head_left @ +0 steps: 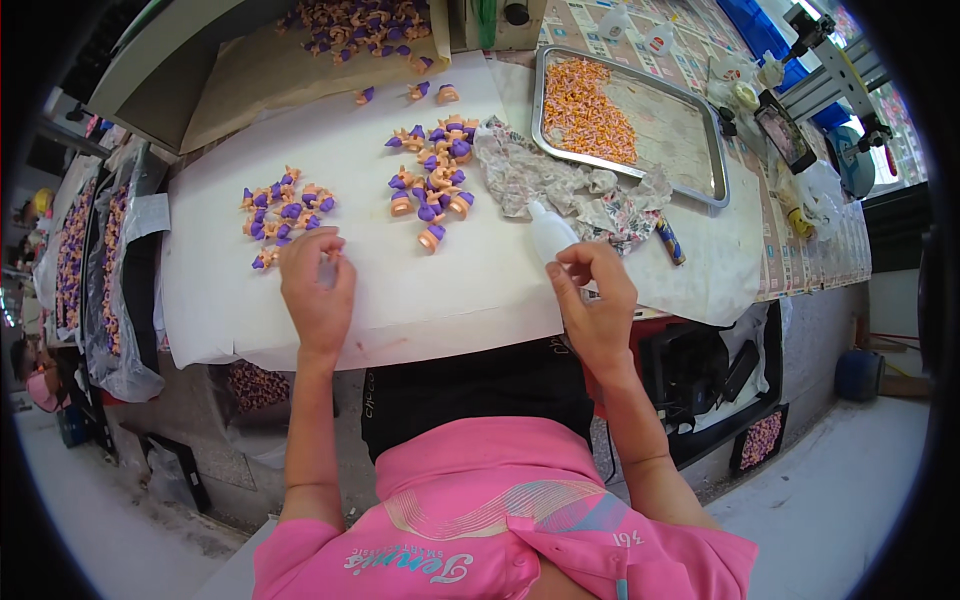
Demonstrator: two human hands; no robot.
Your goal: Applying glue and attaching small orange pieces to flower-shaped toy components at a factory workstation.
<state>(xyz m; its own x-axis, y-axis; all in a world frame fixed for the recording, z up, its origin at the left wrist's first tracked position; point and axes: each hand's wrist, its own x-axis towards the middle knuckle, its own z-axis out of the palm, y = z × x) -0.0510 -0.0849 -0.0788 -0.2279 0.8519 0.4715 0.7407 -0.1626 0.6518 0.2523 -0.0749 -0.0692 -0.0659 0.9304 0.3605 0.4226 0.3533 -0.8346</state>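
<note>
A white squeeze bottle (550,232) with a narrow tip leans away from me on the right of the white sheet. The fingers and thumb of my right hand (600,305) close on its near end. My left hand (318,290) is curled at the near edge of a loose group of small peach and purple toy pieces (290,211). Its thumb and fingers come together; whatever is between them is too small to make out. A second group of the same toy pieces (436,180) lies at the middle of the sheet, with a few strays beyond it.
Crumpled cloth (560,170) lies beyond the bottle, with a blue tube (670,241) beside it. A metal tray (722,150) holds many small orange pieces (588,112). More toy pieces (360,25) are heaped inside the box at the back. A phone (785,131) stands on the right.
</note>
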